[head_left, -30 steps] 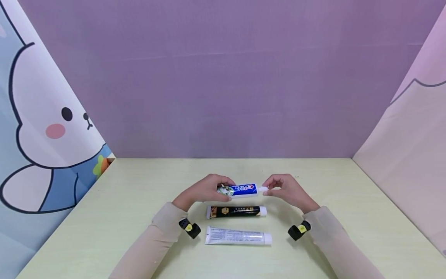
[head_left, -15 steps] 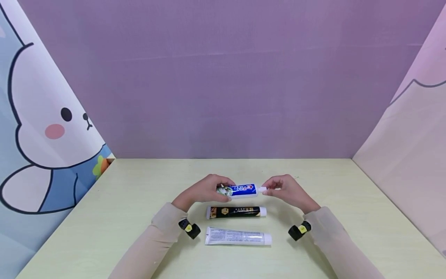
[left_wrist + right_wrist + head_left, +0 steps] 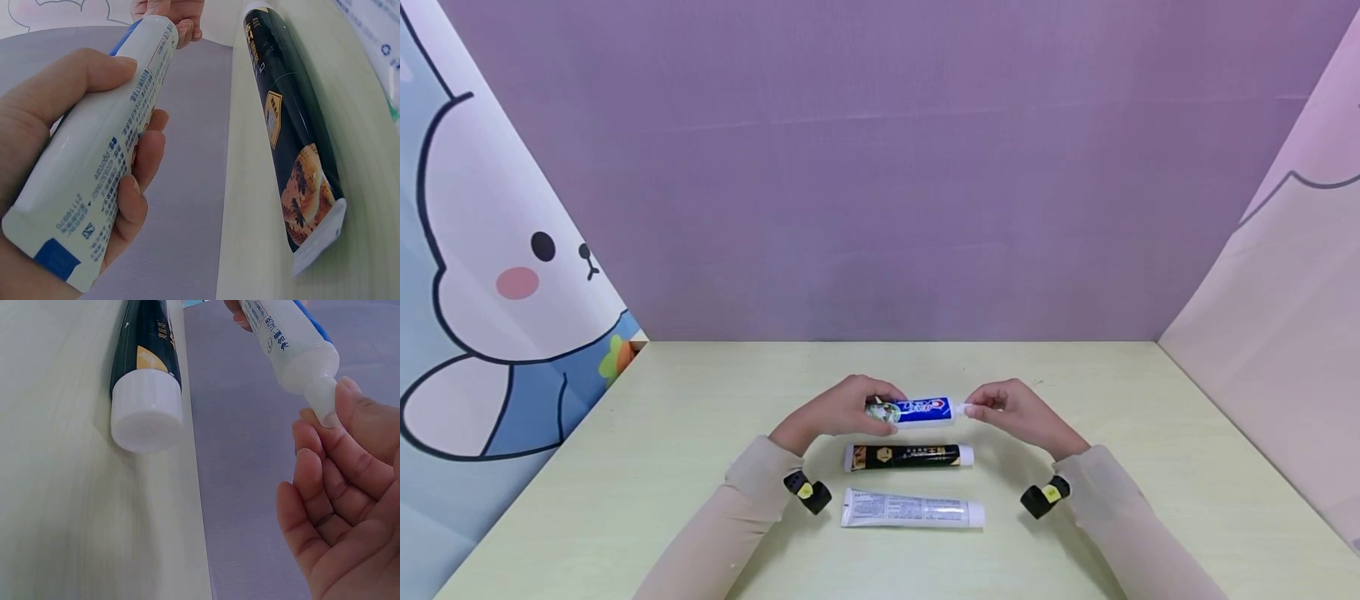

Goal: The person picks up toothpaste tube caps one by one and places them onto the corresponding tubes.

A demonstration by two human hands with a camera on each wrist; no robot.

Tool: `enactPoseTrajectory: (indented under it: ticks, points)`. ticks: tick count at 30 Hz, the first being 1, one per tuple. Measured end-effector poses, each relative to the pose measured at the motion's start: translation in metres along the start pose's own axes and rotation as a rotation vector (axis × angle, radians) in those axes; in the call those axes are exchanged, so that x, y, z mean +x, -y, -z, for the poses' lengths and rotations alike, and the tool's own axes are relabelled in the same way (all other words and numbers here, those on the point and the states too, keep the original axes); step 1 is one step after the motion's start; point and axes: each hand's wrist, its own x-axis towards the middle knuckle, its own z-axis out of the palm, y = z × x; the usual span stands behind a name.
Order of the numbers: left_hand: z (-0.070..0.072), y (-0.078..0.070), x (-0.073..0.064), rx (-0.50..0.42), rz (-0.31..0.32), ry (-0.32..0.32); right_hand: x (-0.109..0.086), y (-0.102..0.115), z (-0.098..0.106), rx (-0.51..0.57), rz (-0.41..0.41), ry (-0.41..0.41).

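My left hand (image 3: 848,408) grips a blue-and-white toothpaste tube (image 3: 925,410) round its body, above the table. In the left wrist view the tube (image 3: 103,144) lies between my thumb and curled fingers, its flat crimped end toward the camera. With thumb and forefinger my right hand (image 3: 1017,412) pinches the small white cap (image 3: 322,400) at the tube's other end. The other right fingers curl loosely below it. A black toothpaste tube (image 3: 910,455) with a white cap lies on the table just nearer than the held one.
A white toothpaste tube (image 3: 913,509) with printed text lies on the pale table (image 3: 722,383), nearer than the black one. A purple panel (image 3: 880,183) rises at the table's far edge. Printed cloths stand at the left (image 3: 512,250) and right (image 3: 1277,350).
My right fingers have shifted slightly on the cap, and the forefinger and thumb sit a little differently. The left hand and the tubes on the table stay almost in place.
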Motion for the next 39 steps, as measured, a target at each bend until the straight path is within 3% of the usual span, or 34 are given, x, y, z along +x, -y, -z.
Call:
enactPoseTrajectory:
  ticks: [17,33,39]
  points:
    - [-0.001,0.0013,0.0013,-0.019,-0.022,0.002,0.0,-0.0032,-0.0007,0.018,0.044,0.089]
    - [-0.0015,-0.0005,0.0018,-0.01,-0.032,-0.005,-0.0007,-0.003,-0.0003,0.063,-0.099,0.077]
    - [-0.0013,0.0006,0.0021,-0.009,-0.036,-0.001,-0.0003,-0.0079,0.0033,0.107,-0.031,0.081]
